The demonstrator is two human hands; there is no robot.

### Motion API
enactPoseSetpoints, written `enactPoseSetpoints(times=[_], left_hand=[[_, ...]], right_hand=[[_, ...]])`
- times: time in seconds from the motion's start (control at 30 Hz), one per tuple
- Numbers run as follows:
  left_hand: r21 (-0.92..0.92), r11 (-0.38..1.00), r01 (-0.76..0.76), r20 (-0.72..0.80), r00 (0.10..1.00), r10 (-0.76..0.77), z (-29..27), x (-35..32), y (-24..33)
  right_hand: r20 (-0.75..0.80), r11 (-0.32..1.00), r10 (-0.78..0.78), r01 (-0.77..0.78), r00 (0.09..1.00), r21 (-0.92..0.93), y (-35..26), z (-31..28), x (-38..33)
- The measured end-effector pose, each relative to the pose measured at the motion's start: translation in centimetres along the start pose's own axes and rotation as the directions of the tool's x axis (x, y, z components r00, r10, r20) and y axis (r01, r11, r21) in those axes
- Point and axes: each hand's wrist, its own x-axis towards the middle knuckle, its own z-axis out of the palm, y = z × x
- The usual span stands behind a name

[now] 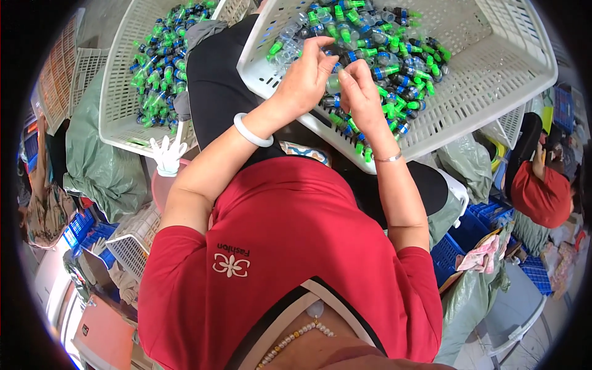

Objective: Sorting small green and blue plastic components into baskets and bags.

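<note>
My left hand (306, 77) is above the near left edge of a white perforated plastic crate (487, 92). Its thumb and forefinger are pinched together, but I cannot make out what lies between them. Just beside it, my right hand (362, 98) has its fingers curled against a small translucent piece (333, 84), which shows in the gap between both hands. Under and beyond the hands, the crate holds a heap of small bottle-like pieces (401, 80) with bright green tops, blue bands and dark or clear bodies.
A second white crate (111, 117) at the left holds similar green and blue pieces. A white glove-shaped thing (168, 155) hangs at its near edge. Green sacks (92, 160) and blue baskets (449, 256) stand around. Other people sit at the far left (49, 213) and far right (542, 194).
</note>
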Motion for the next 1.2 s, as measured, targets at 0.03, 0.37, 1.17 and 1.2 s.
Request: enactPoseSetpoints(times=[0.03,0.37,1.17,1.2], left_hand=[[-0.003,1.000,0.000,0.001,1.000,0.000,0.1,-0.2,0.0],[-0.224,0.939,0.262,0.272,0.942,-0.198,-1.6,-0.3,1.0],[0.797,0.603,0.035,-0.307,0.883,0.355,-14.4,-2.0,-2.8],[0.799,0.601,0.033,-0.306,0.882,0.358,-15.3,-1.8,-3.1]], right_hand=[[-0.001,1.000,0.001,-0.001,1.000,-0.002,0.3,-0.1,-0.3],[0.257,0.669,-0.478,0.538,0.840,-0.513,-2.2,-1.0,-1.6],[-0.128,0.546,-0.298,0.059,0.946,-0.836,1.2,-4.5,3.4],[-0.107,0.335,-0.475,0.066,0.874,-0.940,3.2,-6.9,4.5]])
